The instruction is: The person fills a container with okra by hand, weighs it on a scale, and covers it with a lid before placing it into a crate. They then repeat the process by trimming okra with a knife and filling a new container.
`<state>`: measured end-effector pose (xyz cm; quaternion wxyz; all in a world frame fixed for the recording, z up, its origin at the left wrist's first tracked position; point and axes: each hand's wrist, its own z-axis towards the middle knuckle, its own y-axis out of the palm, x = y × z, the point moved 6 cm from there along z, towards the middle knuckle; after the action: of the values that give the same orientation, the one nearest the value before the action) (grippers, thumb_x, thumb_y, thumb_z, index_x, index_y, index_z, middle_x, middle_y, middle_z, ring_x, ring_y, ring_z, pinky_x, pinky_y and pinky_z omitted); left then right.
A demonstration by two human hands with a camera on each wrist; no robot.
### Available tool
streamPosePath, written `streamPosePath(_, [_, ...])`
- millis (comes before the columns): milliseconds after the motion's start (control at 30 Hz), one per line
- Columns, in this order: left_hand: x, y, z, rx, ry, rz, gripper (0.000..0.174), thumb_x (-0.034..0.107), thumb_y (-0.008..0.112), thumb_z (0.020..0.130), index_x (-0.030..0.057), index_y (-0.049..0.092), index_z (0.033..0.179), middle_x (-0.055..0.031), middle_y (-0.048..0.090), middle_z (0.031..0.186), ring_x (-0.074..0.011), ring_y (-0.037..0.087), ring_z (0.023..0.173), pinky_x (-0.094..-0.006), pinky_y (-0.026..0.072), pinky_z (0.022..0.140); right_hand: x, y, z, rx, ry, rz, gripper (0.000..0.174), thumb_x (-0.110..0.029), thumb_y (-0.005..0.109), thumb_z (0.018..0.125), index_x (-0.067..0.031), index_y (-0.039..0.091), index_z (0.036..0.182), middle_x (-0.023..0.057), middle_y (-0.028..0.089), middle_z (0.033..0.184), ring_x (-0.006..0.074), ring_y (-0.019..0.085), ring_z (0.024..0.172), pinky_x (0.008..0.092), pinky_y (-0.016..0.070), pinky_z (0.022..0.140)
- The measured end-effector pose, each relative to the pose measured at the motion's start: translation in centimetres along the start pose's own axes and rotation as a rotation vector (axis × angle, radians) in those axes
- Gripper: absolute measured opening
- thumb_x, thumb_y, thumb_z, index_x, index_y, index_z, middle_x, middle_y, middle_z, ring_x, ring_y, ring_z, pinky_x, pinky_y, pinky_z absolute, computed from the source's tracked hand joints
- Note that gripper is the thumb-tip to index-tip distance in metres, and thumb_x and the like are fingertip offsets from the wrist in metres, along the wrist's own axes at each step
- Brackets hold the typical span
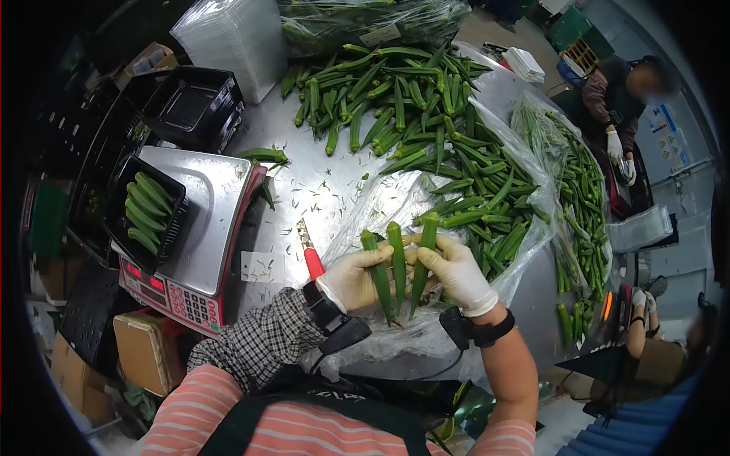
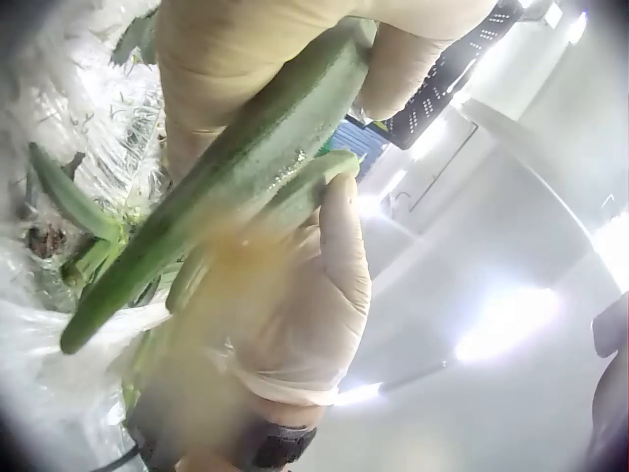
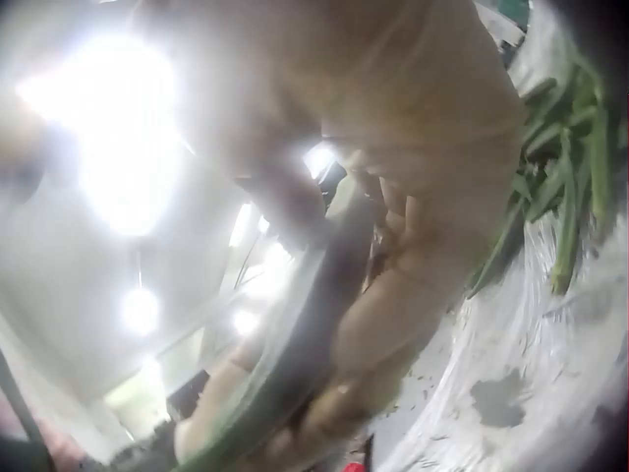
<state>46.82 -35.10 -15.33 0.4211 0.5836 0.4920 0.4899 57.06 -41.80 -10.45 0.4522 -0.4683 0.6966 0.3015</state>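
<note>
Both hands wear pale gloves and meet above the plastic film. In the head view the left hand pinches an okra pod between thumb and fingers. A second pod stands between the hands, its lower part over the left fingers. The right hand grips a third pod under its thumb, tip downward. The left wrist view shows a large pod held close to the camera; in the right wrist view a pod lies along the curled fingers.
A black tray of okra sits on the scale at left. Loose okra is heaped behind and right. A red-handled tool lies beside the left hand. Empty black trays and clear containers stand at the back left. Other people are at right.
</note>
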Motion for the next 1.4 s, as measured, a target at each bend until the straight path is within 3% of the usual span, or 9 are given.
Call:
streamPosePath(267, [-0.6, -0.1, 0.5, -0.020, -0.029, -0.118, 0.044, 0.023, 0.045, 0.092, -0.0011, 0.038, 0.127, -0.0173, 0.048, 0.124, -0.0284, 0.046, 0.117, -0.0469, 0.0325, 0.102, 0.0, 0.1, -0.3, -0.013, 0.087, 0.059, 0.033, -0.018, 0.046, 0.092, 0.0002, 0.052, 0.119, 0.0036, 0.058, 0.086, 0.0087, 0.057, 0.066, 0.0209, 0.0510, 0.053])
streamPosePath(433, [-0.4, -1.9, 0.9, 0.112, 0.046, -0.006, 0.037, 0.014, 0.051, 0.089, -0.0018, 0.042, 0.122, -0.0194, 0.051, 0.119, -0.0304, 0.052, 0.109, -0.0463, 0.0383, 0.098, -0.7, 0.5, -0.5, -0.011, -0.246, -0.508, 0.039, -0.008, 0.057, 0.083, 0.0024, 0.050, 0.120, 0.0039, 0.057, 0.084, 0.0090, 0.054, 0.072, 0.0230, 0.0459, 0.067])
streamPosePath(467, [-0.4, -2.5, 0.9, 0.132, 0.054, 0.012, 0.036, 0.013, 0.051, 0.089, -0.0016, 0.043, 0.121, -0.0198, 0.051, 0.120, -0.0315, 0.051, 0.111, -0.0477, 0.0381, 0.098, -0.9, 0.5, -0.3, -0.124, -0.137, -0.467, 0.033, -0.008, 0.057, 0.082, 0.0029, 0.054, 0.113, 0.0062, 0.060, 0.084, 0.0103, 0.056, 0.072, 0.0238, 0.0463, 0.067])
streamPosePath(633, [1.8, -2.8, -1.5, 0.311, 0.142, 0.073, 0.041, 0.010, 0.054, 0.086, -0.0003, 0.041, 0.123, -0.0200, 0.051, 0.119, -0.0360, 0.048, 0.114, -0.0538, 0.0365, 0.098, -2.8, -15.8, 7.4, 0.688, -0.296, -1.020, 0.017, -0.017, 0.060, 0.078, -0.0061, 0.064, 0.090, 0.0144, 0.063, 0.088, 0.0319, 0.060, 0.081, 0.0382, 0.0481, 0.072])
streamPosePath(767, [3.0, -3.0, -2.7, 0.310, 0.197, 0.078, 0.045, 0.010, 0.056, 0.085, 0.0000, 0.040, 0.125, -0.0200, 0.052, 0.118, -0.0348, 0.050, 0.111, -0.0531, 0.0385, 0.097, -1.8, -18.5, 11.6, 0.779, -0.235, -1.168, 0.019, -0.022, 0.062, 0.077, -0.0082, 0.065, 0.090, 0.0125, 0.058, 0.095, 0.0302, 0.060, 0.083, 0.0388, 0.0484, 0.072])
streamPosePath(967, [2.6, -4.1, -2.0, 0.328, 0.162, 0.072, 0.046, 0.013, 0.058, 0.084, 0.0012, 0.040, 0.125, -0.0192, 0.052, 0.118, -0.0331, 0.052, 0.109, -0.0513, 0.0401, 0.095, -1.5, -17.7, 13.9, 0.669, -0.015, -1.528, 0.023, -0.022, 0.064, 0.076, -0.0071, 0.061, 0.092, 0.0125, 0.058, 0.095, 0.0301, 0.059, 0.085, 0.0399, 0.0485, 0.072])
streamPosePath(1167, [2.1, -3.3, -1.2, 0.323, 0.097, 0.109, 0.045, 0.017, 0.057, 0.086, 0.0011, 0.041, 0.125, -0.0185, 0.053, 0.117, -0.0308, 0.052, 0.110, -0.0487, 0.0401, 0.096, -4.8, -15.9, 5.5, 0.616, -0.434, -0.614, 0.020, -0.011, 0.064, 0.074, -0.0045, 0.059, 0.092, 0.0131, 0.060, 0.086, 0.0304, 0.060, 0.080, 0.0356, 0.0482, 0.070])
streamPosePath(1300, [0.2, -2.2, 0.8, 0.168, -0.004, -0.013, 0.044, 0.021, 0.058, 0.086, -0.0003, 0.043, 0.121, -0.0198, 0.053, 0.115, -0.0300, 0.052, 0.109, -0.0473, 0.0422, 0.094, -7.4, -4.5, 0.5, 0.375, -0.928, -0.977, 0.017, -0.004, 0.061, 0.070, -0.0035, 0.059, 0.087, 0.0109, 0.060, 0.085, 0.0269, 0.060, 0.073, 0.0344, 0.0493, 0.068])
streamPosePath(1400, [-0.6, -2.4, 0.8, 0.118, -0.027, -0.061, 0.046, 0.023, 0.058, 0.086, 0.0011, 0.042, 0.123, -0.0183, 0.053, 0.117, -0.0296, 0.051, 0.110, -0.0439, 0.0399, 0.097, -5.5, 1.7, -1.0, 0.156, -0.969, -1.151, 0.022, -0.006, 0.061, 0.068, -0.0026, 0.057, 0.090, 0.0128, 0.058, 0.095, 0.0256, 0.059, 0.080, 0.0346, 0.0483, 0.070])
